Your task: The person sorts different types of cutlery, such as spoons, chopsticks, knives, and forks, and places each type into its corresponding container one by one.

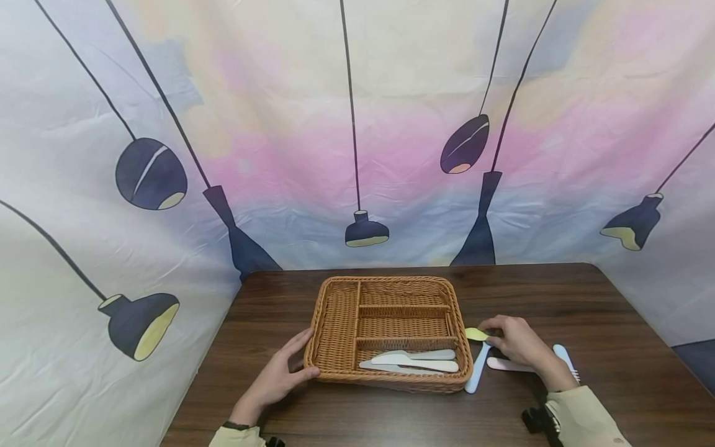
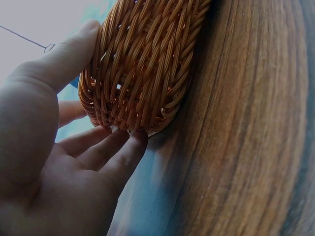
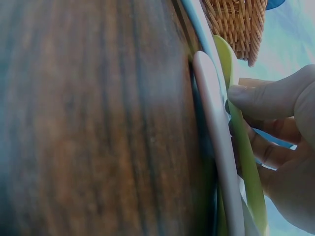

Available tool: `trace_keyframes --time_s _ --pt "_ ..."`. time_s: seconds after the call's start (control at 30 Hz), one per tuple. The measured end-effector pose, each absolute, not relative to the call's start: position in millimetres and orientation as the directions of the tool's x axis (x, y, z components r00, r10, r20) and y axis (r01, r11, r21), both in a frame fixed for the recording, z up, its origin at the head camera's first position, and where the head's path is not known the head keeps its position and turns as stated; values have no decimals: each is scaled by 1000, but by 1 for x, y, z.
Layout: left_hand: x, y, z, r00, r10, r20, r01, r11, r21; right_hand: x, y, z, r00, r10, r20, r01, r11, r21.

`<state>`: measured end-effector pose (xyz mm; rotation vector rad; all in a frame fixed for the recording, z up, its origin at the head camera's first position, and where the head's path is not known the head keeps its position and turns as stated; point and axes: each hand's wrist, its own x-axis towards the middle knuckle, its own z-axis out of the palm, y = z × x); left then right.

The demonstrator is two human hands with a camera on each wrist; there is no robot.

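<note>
A brown wicker basket (image 1: 357, 377) with several compartments lies on the table, with pale plastic knives (image 1: 416, 361) in its front right compartment. My left hand (image 1: 277, 374) touches the basket's left front corner, fingers extended and thumb apart from them; fingertips (image 2: 138, 140) rest against the weave in the left wrist view. At the basket's right, my right hand (image 1: 519, 341) pinches a yellow-green spoon (image 3: 252, 179) between thumb and fingers. Beneath and beside that spoon are a light blue utensil (image 1: 478, 369) and a pink handle (image 1: 505, 364); the pink one's far end is hidden by the hand.
A light blue fork (image 1: 566, 361) lies to the right of my right wrist, partly covered by it. The dark wooden table (image 1: 363, 419) ends at the back against a cloth backdrop (image 1: 402, 136) printed with hanging lamps.
</note>
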<state>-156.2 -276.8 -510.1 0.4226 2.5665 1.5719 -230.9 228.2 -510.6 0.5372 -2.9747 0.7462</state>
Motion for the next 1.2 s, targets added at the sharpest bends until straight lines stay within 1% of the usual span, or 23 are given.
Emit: trace_keyframes --time_s 0.4,0.87,1.2 --pt "-157 -277 -509 -953 297 55 181 416 891 -231 230 -504 -940 -312 142 -342 835 -432" --pt "-156 -278 -511 -955 291 61 181 409 894 -228 236 -494 -931 -321 173 -365 817 -448" --pt "-155 -277 -509 -956 288 53 175 415 893 -225 237 -485 -921 -317 227 -387 808 -444"
